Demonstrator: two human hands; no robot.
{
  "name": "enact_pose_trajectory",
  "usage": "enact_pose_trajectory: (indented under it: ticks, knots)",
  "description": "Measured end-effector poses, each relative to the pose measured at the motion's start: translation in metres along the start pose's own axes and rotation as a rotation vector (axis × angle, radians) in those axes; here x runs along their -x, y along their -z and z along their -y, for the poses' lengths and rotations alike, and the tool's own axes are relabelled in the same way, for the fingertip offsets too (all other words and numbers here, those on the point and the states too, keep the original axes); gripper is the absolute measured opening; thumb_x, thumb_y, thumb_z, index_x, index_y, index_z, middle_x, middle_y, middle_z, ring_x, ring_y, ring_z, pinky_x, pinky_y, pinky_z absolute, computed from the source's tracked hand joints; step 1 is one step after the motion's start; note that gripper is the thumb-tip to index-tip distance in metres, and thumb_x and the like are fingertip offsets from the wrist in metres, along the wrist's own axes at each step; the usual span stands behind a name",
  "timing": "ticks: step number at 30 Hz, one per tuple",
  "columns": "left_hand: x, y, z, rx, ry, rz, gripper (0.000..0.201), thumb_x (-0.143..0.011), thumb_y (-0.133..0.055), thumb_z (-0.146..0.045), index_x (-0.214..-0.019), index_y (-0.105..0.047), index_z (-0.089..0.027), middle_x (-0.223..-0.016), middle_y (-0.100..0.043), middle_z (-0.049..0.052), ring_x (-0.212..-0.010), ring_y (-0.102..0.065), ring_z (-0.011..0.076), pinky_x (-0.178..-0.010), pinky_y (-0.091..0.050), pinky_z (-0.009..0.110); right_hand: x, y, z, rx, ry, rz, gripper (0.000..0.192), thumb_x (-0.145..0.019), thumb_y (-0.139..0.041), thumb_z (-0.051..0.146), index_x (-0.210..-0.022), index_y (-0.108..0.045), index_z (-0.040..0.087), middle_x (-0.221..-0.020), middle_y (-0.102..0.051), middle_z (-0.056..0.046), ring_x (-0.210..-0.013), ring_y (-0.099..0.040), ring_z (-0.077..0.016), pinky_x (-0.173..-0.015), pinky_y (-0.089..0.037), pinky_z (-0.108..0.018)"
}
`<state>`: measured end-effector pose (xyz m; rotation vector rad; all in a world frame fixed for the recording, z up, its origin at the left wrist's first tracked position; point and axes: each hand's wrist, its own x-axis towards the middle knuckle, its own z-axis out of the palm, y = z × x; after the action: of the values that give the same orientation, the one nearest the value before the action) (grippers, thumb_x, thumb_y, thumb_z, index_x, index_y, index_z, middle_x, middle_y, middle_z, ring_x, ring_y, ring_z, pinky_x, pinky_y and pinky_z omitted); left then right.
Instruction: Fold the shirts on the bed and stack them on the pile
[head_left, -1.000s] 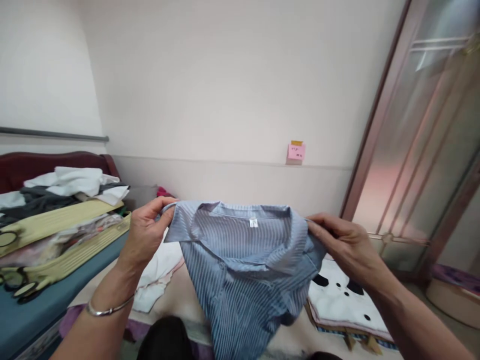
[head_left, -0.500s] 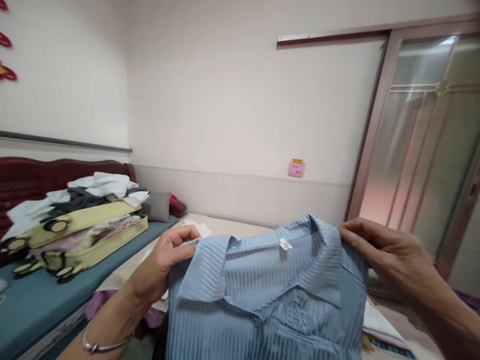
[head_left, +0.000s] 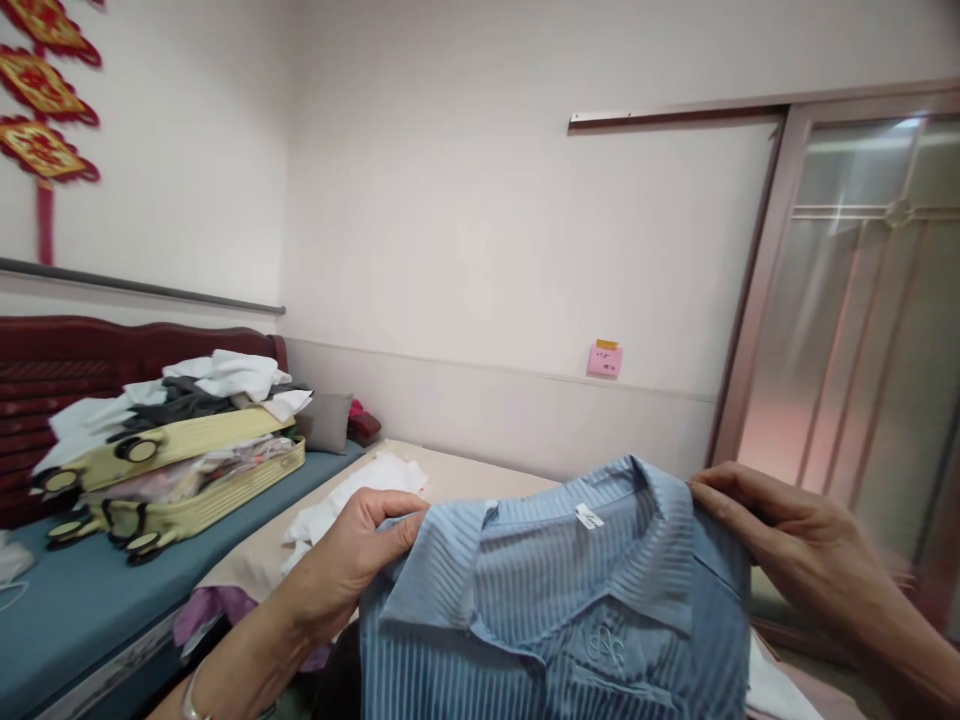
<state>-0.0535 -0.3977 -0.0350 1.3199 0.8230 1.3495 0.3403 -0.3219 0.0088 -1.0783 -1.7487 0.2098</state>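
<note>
The blue striped shirt [head_left: 517,590] is near, right of centre, held up by the collar and shoulders; its lower part is cut off by the bottom edge. The left hand [head_left: 367,545] pinches it at the left shoulder, thumb in front, the other fingers partly hidden. The right hand [head_left: 787,525] has the right shoulder between thumb and fingers, its fingertips partly out of sight. The marks on the neck tag [head_left: 589,516] cannot be read. A bracelet [head_left: 191,695] on the left wrist is mostly cut off.

Beyond the left hand, white cloth [head_left: 360,490] lies on the beige surface [head_left: 480,465], partly covered by that hand. More white fabric [head_left: 776,690], below the right forearm, is cut off. Far left, clothes heap on a yellow suitcase [head_left: 225,495]; its contents are hard to make out.
</note>
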Motion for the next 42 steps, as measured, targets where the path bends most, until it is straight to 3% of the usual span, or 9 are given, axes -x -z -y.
enact_pose_trajectory:
  ticks: [8,14,18,21,25,29,36,38,42]
  knots:
    - [-0.008,0.003,0.008,0.061,0.097,-0.064,0.031,-0.071,-0.086,-0.036,-0.083,-0.068,-0.014,-0.071,-0.064,0.002,-0.058,-0.054,0.0099,-0.053,-0.037,0.018,0.0,-0.008,0.0,-0.044,-0.011,0.019,0.035,-0.081,-0.069,0.058,-0.079,-0.069,0.023,-0.07,-0.064,-0.002,-0.069,-0.054,-0.0186,-0.058,-0.04,-0.025]
    - [-0.015,0.003,0.007,0.055,-0.072,-0.15,0.023,-0.078,-0.079,-0.034,-0.086,-0.064,-0.018,-0.077,-0.06,-0.001,-0.065,-0.051,0.0097,-0.058,-0.038,0.018,-0.002,-0.012,-0.001,-0.049,0.003,0.053,0.037,-0.081,-0.07,0.059,-0.078,-0.07,0.022,-0.072,-0.064,-0.002,-0.07,-0.054,-0.0187,-0.06,-0.04,-0.026]
    - [-0.021,0.003,0.009,-0.082,-0.243,-0.171,0.016,-0.086,-0.072,-0.033,-0.089,-0.064,-0.019,-0.085,-0.06,-0.001,-0.079,-0.052,0.0121,-0.071,-0.042,0.019,-0.001,-0.014,0.004,-0.088,-0.014,0.071,0.037,-0.079,-0.073,0.058,-0.079,-0.069,0.022,-0.071,-0.064,-0.001,-0.069,-0.053,-0.0177,-0.059,-0.039,-0.025]
    - [-0.025,0.003,0.017,-0.147,-0.287,-0.205,0.019,-0.089,-0.069,-0.038,-0.091,-0.062,-0.02,-0.084,-0.059,-0.001,-0.079,-0.051,0.0128,-0.072,-0.041,0.019,0.0,-0.015,0.009,-0.096,-0.003,0.072,0.038,-0.079,-0.072,0.059,-0.078,-0.07,0.021,-0.07,-0.064,-0.001,-0.069,-0.053,-0.0172,-0.06,-0.039,-0.025]
    - [-0.027,0.003,0.027,-0.104,-0.223,-0.238,0.027,-0.09,-0.067,-0.046,-0.088,-0.057,-0.021,-0.078,-0.054,-0.003,-0.068,-0.046,0.011,-0.061,-0.037,0.019,-0.003,-0.015,0.016,-0.088,0.026,0.088,0.039,-0.082,-0.07,0.059,-0.08,-0.071,0.021,-0.073,-0.066,-0.003,-0.072,-0.056,-0.0184,-0.062,-0.04,-0.025]
    - [-0.025,0.001,0.026,-0.091,-0.143,-0.178,0.029,-0.087,-0.07,-0.045,-0.084,-0.056,-0.02,-0.072,-0.052,-0.005,-0.06,-0.043,0.0092,-0.056,-0.033,0.018,-0.012,-0.013,0.016,-0.05,0.042,0.104,0.041,-0.084,-0.067,0.06,-0.082,-0.07,0.02,-0.074,-0.067,-0.004,-0.073,-0.057,-0.0195,-0.064,-0.041,-0.027]
    - [-0.027,0.01,0.01,-0.168,0.166,0.169,0.031,-0.074,-0.082,-0.042,-0.087,-0.075,-0.014,-0.08,-0.07,0.006,-0.065,-0.058,0.0145,-0.058,-0.039,0.021,-0.034,-0.013,-0.003,0.062,0.06,0.181,0.045,-0.085,-0.065,0.062,-0.078,-0.07,0.018,-0.07,-0.062,-0.001,-0.07,-0.053,-0.0156,-0.064,-0.039,-0.026]
    - [-0.031,0.018,-0.003,-0.169,0.19,0.151,0.031,-0.072,-0.084,-0.039,-0.088,-0.076,-0.014,-0.079,-0.071,0.007,-0.065,-0.06,0.0158,-0.058,-0.041,0.021,-0.039,-0.008,0.0,0.06,0.062,0.188,0.045,-0.082,-0.067,0.063,-0.077,-0.07,0.018,-0.069,-0.062,0.0,-0.069,-0.054,-0.0152,-0.062,-0.039,-0.026]
    - [-0.041,0.031,-0.033,-0.138,0.067,0.049,0.038,-0.07,-0.085,-0.039,-0.1,-0.076,-0.016,-0.079,-0.072,0.008,-0.065,-0.063,0.0186,-0.057,-0.046,0.024,-0.05,0.004,0.017,0.085,0.106,0.116,0.044,-0.081,-0.068,0.063,-0.08,-0.071,0.019,-0.068,-0.061,0.0,-0.065,-0.052,-0.0139,-0.059,-0.038,-0.025]
